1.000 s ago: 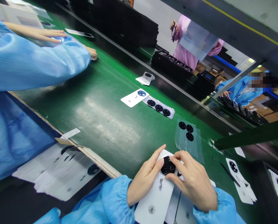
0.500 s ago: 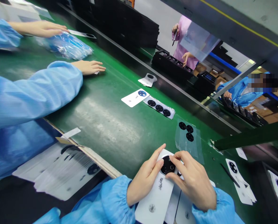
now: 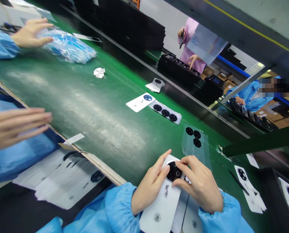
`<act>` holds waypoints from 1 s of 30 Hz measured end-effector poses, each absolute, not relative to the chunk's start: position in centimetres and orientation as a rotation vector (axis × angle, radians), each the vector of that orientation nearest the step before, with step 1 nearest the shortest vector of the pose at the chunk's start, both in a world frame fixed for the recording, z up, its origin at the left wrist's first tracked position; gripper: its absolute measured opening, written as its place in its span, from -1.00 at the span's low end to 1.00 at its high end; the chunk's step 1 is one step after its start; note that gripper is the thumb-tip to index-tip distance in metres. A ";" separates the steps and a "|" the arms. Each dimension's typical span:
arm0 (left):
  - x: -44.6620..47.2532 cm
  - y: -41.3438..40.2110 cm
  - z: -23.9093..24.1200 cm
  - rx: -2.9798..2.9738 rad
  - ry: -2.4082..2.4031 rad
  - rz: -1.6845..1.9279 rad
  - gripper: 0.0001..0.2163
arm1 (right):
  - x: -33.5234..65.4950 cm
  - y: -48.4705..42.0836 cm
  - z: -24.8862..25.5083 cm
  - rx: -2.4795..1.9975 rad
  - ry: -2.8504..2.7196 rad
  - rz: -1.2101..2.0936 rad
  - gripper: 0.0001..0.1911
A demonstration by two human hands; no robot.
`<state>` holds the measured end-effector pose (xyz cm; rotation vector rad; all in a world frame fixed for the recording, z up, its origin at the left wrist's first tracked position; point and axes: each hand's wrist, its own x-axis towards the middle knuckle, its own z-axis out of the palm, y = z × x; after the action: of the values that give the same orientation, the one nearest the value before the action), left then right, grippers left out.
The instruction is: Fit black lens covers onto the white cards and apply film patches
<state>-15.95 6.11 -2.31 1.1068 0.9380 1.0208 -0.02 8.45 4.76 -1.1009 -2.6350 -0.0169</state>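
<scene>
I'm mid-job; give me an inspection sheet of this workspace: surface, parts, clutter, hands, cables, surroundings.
Surface: green tabletop, pale streaks.
Job's things: white panel with black camera disc; clear sheet bearing three similar discs.
Clutter: crumpled white paper, plastic-wrapped blue bundle.
Hands: left hand holds the panel; right hand at the disc's right side.
Cables: dark cable-like line at upper left, unclear.
Surroundings: co-worker's hand blurred at left; person in pink beyond the tabletop.
</scene>
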 end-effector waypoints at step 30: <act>-16.2 7.1 -1.6 0.690 0.654 0.863 -0.17 | -0.3 6.5 4.3 -1.356 -1.368 1.403 -0.71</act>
<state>-16.25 7.10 -1.56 0.6895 0.6537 0.8629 -0.25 6.52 4.27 -1.3558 -1.3680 1.4028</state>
